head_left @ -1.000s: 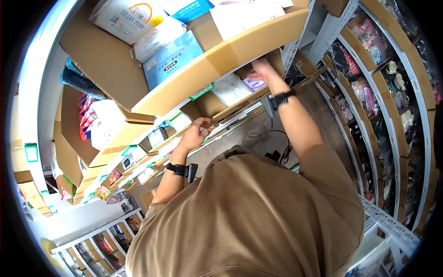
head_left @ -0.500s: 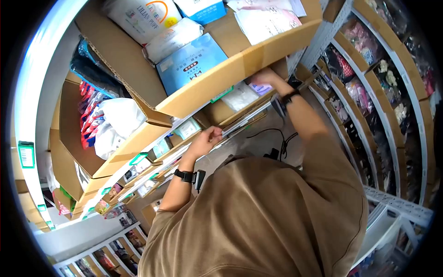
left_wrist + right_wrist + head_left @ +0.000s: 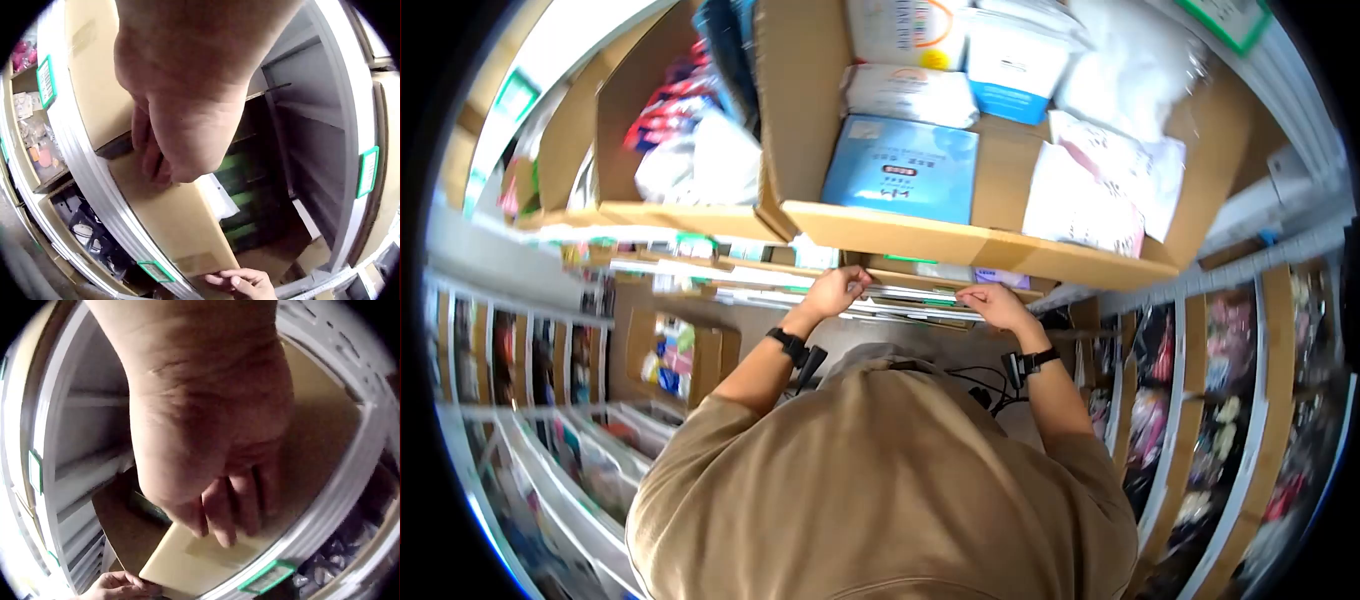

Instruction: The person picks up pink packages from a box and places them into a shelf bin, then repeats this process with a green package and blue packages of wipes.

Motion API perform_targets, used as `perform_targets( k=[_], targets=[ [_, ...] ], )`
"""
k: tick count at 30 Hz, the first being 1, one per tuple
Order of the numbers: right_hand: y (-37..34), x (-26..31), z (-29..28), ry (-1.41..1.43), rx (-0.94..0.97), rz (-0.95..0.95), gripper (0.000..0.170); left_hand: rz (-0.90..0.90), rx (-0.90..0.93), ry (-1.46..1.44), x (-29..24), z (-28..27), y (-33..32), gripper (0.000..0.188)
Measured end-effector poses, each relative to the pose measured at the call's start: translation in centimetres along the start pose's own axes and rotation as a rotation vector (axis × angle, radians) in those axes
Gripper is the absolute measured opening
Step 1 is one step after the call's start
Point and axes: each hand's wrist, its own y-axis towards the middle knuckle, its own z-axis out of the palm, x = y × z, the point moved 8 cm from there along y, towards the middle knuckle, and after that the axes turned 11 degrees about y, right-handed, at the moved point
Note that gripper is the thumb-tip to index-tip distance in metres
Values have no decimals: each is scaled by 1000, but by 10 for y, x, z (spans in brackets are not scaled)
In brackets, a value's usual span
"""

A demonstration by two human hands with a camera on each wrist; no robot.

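In the head view, my left hand (image 3: 835, 292) and right hand (image 3: 997, 305) are at the front edge of a lower cardboard box (image 3: 915, 281), some way apart. The left wrist view shows my left hand (image 3: 184, 106) gripping the top of the box's front panel (image 3: 175, 219), with my right hand (image 3: 247, 284) pinching its far end. In the right wrist view, the fingers of my right hand (image 3: 209, 431) lie against the panel's outer face (image 3: 200, 562) and the thumb is over its top edge; my left hand (image 3: 115, 587) is at the other end.
Above the hands is an open cardboard box (image 3: 980, 243) with a blue box (image 3: 903, 170) and white packages (image 3: 1090, 195). Shelves of bagged goods (image 3: 1230, 350) stand at the right. Cables (image 3: 990, 380) and another cardboard box (image 3: 718, 365) lie below.
My right hand has come out of the lower box, from beside the purple package, to its front edge. My left hand stays at the edge. The head view has turned.
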Motion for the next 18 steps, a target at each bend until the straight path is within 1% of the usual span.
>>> perform_targets(
  k=[1, 2, 3, 5, 6, 7, 8, 9, 11, 12, 13, 15, 16, 17, 18],
  targets=[
    [2, 0, -1, -12, 35, -2, 28, -73, -1, 8, -4, -3, -3, 17],
    [6, 1, 1, -24, 75, -7, 29, 17, -108, 83, -1, -1, -4, 22],
    [3, 9, 4, -51, 98, -69, 29, 29, -131, 93, -7, -3, -11, 23],
    [8, 0, 16, 13, 230, -14, 28, 3, -121, 86, 6, 6, -25, 24],
    [14, 6, 32, -9, 322, -14, 28, -25, -118, 26, 12, 4, -39, 25],
    [17, 20, 45, 28, 368, 20, 27, -49, -115, -34, 15, -1, -57, 26],
    [21, 36, 62, 66, 408, 56, 27, -145, -105, 21, 17, -9, -79, 27],
    [27, 55, 82, 50, 475, 56, 27, -186, -153, 17, 31, -9, -103, 26],
    [41, 92, 128, -45, 563, -8, 28, -281, -208, -108, 43, -24, -144, 25],
    [50, 99, 153, -44, 597, -17, 28, -341, -288, -146, 57, -28, -169, 21],
    [59, 108, 179, -71, 668, -57, 28, -362, -319, -153, 67, -28, -189, 21],
    [76, 120, 229, -66, 776, -74, 29, -506, -472, -388, 100, -27, -235, 17],
    [81, 128, 254, -73, 833, -63, 29, -536, -582, -497, 119, -23, -255, 13],
    [86, 139, 276, -85, 865, -70, 29, -555, -611, -501, 132, -20, -271, 13],
    [89, 145, 301, -130, 923, -69, 29, -590, -677, -577, 146, -19, -289, 13]
  ],
)
